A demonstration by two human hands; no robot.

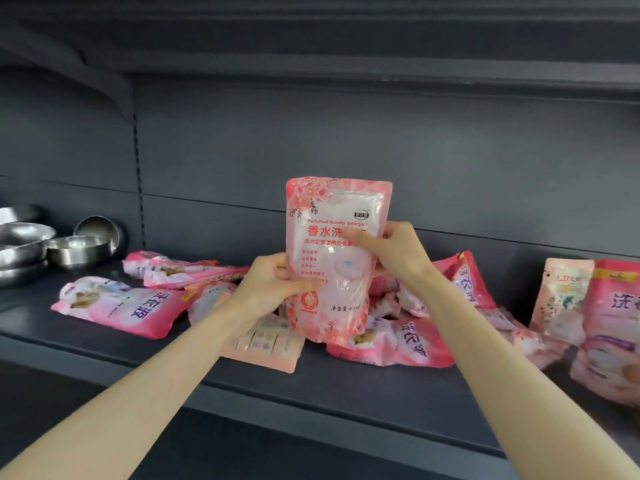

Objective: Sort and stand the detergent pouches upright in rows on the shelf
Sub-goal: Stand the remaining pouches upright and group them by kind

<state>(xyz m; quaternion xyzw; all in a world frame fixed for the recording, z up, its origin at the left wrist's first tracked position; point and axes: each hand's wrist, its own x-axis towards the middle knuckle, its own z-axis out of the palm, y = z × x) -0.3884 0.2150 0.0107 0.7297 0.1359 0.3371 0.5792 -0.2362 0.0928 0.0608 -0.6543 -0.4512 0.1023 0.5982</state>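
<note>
Head view.

Held pouch (pixel 332 261): pale pink, floral print, label towards the camera. It is upright and lifted clear of the shelf (pixel 311 386), above the heap.

Left hand (pixel 268 285): grips the lower left edge, thumb across the front, the other fingers (pixel 282 271) curled round the edge.

Right hand (pixel 394 251): grips the right edge about mid-height, thumb on the label, the rest wrapped behind. Both holds are closed on the pouch.

Lying pouches (pixel 117 306): scattered flat across the middle and left of the shelf, several overlapping. At least two designs show, pale floral and a deeper pink with purple characters.

Standing pouches (pixel 561 299): two at the far right, upright, just beside each other, one pale and one deeper pink.

Steel bowls (pixel 69 249): far left, stacked, apart from the pouches.

Step, as judged: one pouch has been picked out and squared up, but not yet placed. The task looks early, since most pouches lie flat.

The next move probably calls for carrying it right to the pale standing one and setting it base down. The bottom needs spreading so the soft fill does not slump, and the fingers should let go only once it stands.
</note>
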